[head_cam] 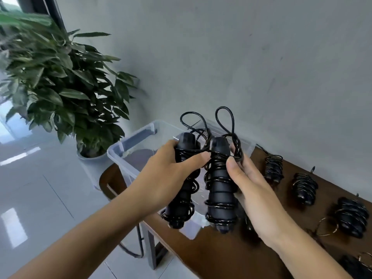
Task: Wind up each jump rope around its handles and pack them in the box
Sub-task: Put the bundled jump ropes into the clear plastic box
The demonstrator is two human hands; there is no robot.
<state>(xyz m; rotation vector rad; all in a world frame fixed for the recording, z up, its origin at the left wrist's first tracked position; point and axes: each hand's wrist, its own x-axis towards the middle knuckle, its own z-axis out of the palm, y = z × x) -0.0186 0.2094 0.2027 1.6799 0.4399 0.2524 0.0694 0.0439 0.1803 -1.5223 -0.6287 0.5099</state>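
Left hand (171, 170) and right hand (251, 184) each clasp a wound jump rope bundle (219, 190) above the clear box (130, 150), apparently empty; loose end loops at the tops could unwind or snag the rim when lowered.

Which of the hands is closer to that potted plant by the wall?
The left. The left hand holds one wound rope on the side toward the potted plant; the right hand grips another bundle farther away, toward the table's wound ropes.
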